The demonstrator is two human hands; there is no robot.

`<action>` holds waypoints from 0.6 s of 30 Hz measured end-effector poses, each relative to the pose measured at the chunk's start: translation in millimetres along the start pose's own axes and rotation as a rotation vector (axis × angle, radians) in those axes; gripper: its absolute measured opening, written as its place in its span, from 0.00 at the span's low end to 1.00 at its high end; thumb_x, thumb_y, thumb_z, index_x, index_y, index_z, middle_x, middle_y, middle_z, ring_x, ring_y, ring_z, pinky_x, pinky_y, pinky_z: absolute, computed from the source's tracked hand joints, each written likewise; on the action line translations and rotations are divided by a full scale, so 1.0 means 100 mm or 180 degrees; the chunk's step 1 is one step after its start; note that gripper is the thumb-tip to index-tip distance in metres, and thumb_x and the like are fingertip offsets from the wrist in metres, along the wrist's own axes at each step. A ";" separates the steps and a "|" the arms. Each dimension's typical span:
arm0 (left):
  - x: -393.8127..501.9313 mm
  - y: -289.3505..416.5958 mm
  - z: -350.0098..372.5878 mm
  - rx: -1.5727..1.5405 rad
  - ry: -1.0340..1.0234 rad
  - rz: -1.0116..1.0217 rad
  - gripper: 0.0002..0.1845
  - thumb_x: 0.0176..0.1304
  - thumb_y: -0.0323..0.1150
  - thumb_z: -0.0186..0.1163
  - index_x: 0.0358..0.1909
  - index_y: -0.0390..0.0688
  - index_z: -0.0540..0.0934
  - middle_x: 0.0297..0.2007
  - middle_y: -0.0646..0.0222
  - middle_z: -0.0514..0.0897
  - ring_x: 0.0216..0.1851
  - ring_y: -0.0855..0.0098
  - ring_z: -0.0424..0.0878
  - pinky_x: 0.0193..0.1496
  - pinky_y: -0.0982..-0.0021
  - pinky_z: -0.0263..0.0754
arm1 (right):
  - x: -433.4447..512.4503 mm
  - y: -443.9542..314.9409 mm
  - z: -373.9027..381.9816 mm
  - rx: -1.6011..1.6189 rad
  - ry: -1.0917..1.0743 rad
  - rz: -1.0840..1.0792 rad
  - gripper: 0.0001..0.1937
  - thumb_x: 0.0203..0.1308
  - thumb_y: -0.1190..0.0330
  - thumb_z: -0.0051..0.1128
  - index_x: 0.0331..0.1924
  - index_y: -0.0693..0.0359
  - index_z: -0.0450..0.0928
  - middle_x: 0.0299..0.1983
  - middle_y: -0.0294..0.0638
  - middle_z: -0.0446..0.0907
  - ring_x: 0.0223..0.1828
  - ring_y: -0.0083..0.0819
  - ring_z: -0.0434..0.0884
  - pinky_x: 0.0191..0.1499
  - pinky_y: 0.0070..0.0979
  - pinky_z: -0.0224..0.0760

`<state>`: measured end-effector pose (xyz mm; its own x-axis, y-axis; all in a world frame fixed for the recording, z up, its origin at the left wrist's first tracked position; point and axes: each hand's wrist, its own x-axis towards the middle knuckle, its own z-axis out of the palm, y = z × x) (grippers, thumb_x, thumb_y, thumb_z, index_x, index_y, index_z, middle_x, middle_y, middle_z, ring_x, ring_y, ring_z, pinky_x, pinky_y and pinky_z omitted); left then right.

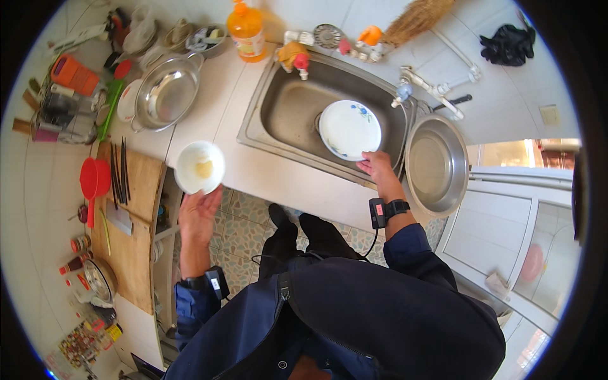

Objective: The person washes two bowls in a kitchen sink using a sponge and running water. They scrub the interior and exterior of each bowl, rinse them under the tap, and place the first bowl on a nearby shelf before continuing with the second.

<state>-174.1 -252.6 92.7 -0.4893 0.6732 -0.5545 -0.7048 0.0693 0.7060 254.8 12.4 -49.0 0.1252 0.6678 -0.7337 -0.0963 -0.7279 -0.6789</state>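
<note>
My left hand (201,209) grips the near rim of a white bowl (199,167) above the counter's front edge; a yellowish patch shows in its bottom. With its fingers at the near rim, my right hand (376,167) holds a white plate (350,129) with blue flowers over the stainless steel sink (289,102). A tap with a red handle (301,61) stands at the sink's back left. The plate hides part of the drain.
Right of the sink sits a metal basin (434,164). On the left are a steel colander or pot (167,92), a wooden board (135,256) with a cleaver (118,217) and dark chopsticks, and a red ladle (95,178). An orange soap bottle (247,35) stands behind.
</note>
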 end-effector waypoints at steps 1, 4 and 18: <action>0.11 -0.09 0.25 0.0121 -0.0164 -0.0129 0.24 0.73 0.24 0.52 0.70 0.30 0.66 0.61 0.45 0.81 0.62 0.45 0.82 0.67 0.56 0.81 | -0.03 -0.01 -0.01 0.0013 -0.0033 0.0015 0.13 0.62 0.80 0.62 0.50 0.73 0.76 0.47 0.52 0.83 0.45 0.46 0.87 0.49 0.43 0.90; 0.44 -0.30 0.90 0.0471 -0.0568 -0.0532 0.24 0.73 0.23 0.51 0.69 0.30 0.67 0.61 0.45 0.80 0.61 0.47 0.83 0.66 0.54 0.81 | -0.11 -0.01 -0.08 -0.0011 -0.0120 -0.0005 0.14 0.62 0.80 0.62 0.52 0.70 0.76 0.47 0.50 0.83 0.46 0.44 0.87 0.50 0.44 0.88; 1.72 -1.24 2.42 0.1647 -0.1201 -0.1324 0.20 0.72 0.22 0.49 0.64 0.32 0.68 0.55 0.46 0.83 0.55 0.51 0.87 0.56 0.56 0.86 | -0.19 0.08 -0.34 0.0076 0.0184 0.0096 0.16 0.63 0.75 0.61 0.55 0.66 0.77 0.47 0.46 0.85 0.44 0.38 0.88 0.49 0.38 0.87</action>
<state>-46.8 32.4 16.6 0.0382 0.7156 -0.6975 -0.4166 0.6459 0.6398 285.7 -11.1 -39.8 0.1787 0.6350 -0.7516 -0.1244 -0.7432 -0.6574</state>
